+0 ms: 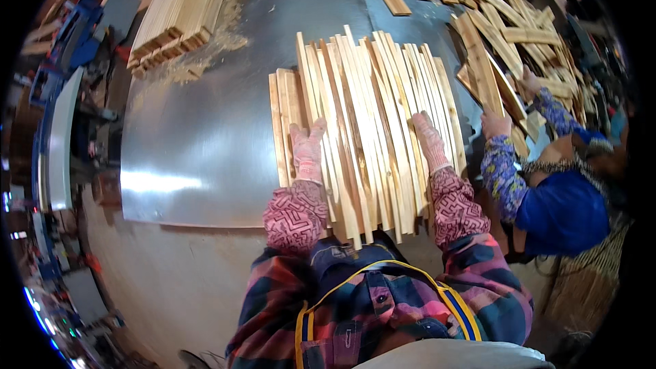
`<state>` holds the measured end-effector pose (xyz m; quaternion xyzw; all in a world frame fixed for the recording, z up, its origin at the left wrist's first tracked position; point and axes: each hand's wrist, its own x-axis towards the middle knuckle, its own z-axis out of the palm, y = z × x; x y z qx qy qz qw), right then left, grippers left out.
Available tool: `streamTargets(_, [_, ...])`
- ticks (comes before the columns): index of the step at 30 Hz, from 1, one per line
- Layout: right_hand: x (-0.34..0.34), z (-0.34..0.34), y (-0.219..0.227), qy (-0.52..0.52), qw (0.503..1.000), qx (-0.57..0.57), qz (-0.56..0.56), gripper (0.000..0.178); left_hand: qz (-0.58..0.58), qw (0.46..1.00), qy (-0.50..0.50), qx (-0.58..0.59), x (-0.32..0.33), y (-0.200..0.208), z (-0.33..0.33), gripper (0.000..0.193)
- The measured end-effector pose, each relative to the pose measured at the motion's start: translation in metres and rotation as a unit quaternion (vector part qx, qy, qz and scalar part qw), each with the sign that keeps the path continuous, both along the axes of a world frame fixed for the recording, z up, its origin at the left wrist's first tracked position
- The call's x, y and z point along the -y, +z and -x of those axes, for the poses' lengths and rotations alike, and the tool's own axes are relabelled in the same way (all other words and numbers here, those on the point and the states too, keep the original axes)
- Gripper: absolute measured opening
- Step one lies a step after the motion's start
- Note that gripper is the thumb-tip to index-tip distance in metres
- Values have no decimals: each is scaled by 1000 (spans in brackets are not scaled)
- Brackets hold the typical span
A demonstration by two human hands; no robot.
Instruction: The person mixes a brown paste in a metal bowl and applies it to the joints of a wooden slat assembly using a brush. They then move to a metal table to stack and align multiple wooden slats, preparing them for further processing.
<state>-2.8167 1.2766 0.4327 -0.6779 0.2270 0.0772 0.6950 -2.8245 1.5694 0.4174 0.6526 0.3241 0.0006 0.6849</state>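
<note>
"How are you reaching?"
"Forward from my body — left hand [309,150] and right hand [429,140] apart, fingers pointing away from me."
"Around your grip?"
"Shiny metal table [198,143] beneath, stacked boards [181,14] beyond my left, a co-worker's hand [496,125] past my right."
"Holding?"
"Wood strips [369,137], between my hands and touching both — left thumb parted from its fingers; right's curl, I can't tell."
</note>
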Motion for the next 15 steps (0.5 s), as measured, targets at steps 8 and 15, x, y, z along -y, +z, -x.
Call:
streamTargets(8, [1,56,-9,110,973,-121,-161,85,45,985,-105,-132,-20,68,49,55])
streamTargets(15, [-4,41,103,134,915,34,-379,50,108,979,-131,115,5,171,62,38])
